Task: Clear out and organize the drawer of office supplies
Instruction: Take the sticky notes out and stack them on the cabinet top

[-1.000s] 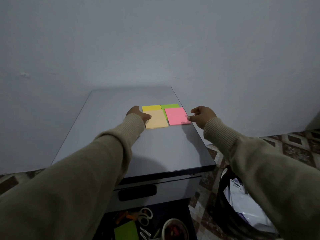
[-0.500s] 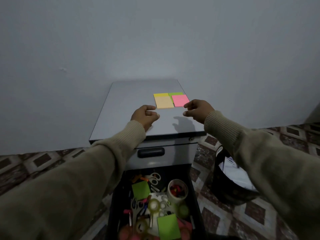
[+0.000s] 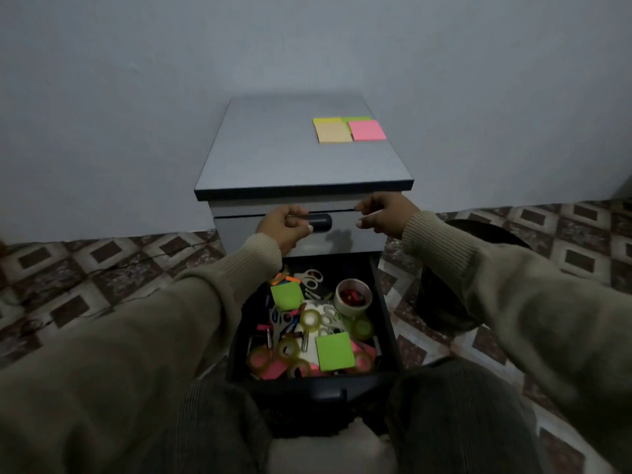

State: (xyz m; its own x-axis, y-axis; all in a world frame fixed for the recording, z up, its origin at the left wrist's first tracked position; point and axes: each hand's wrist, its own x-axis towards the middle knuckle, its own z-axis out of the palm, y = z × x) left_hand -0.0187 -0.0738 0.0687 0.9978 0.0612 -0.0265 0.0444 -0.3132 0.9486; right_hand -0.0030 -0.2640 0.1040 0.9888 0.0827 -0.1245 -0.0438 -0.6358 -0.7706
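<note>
Both hands empty: left hand (image 3: 285, 225) curled, right hand (image 3: 386, 215) loose; drawer (image 3: 384, 302) long axis runs toward viewer.

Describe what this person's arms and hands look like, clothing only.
Both arms wear long sleeves of a plain beige-olive knit, loose along the forearm and ending in ribbed cuffs at the wrists. The left hand and right hand are bare: no gloves, and no rings, watch or bracelets are visible. The dim light makes finer fabric detail hard to tell.

- No readable text, label, brand or number shows anywhere.
- The sticky notes (image 3: 349, 130) on the cabinet top (image 3: 273, 159) are blank.
- Items in the open drawer (image 3: 386, 323) show no legible print.
</note>
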